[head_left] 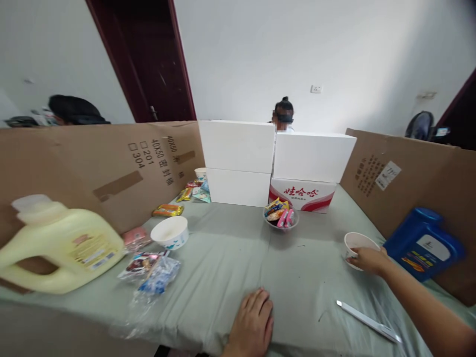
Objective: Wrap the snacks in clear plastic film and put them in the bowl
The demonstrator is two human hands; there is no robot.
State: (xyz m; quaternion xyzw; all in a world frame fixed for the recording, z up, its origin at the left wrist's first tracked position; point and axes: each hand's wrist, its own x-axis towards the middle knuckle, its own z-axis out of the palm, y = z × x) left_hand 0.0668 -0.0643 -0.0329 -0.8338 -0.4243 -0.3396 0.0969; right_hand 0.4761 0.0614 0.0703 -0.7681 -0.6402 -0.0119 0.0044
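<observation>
In the head view, the right hand (pixel 368 259) closes its grip on the near side of a white paper cup (pixel 357 243), which stands upright on the right part of the worktop (pixel 230 258); what is in the cup cannot be told. The left hand (pixel 253 325) lies flat, palm down, fingers spread on the cloth at the near edge, holding nothing. Just right of the cup a blue jug (pixel 424 248) leans against the cardboard wall (pixel 401 183). A white strip (pixel 368 321) lies near the right forearm. Farther back, a small bowl (pixel 281 218) holds wrapped snacks. On the left stand a white bowl (pixel 171 232), seemingly empty, loose snack packets (pixel 150 270) and a yellow jug (pixel 59 248) on its side.
</observation>
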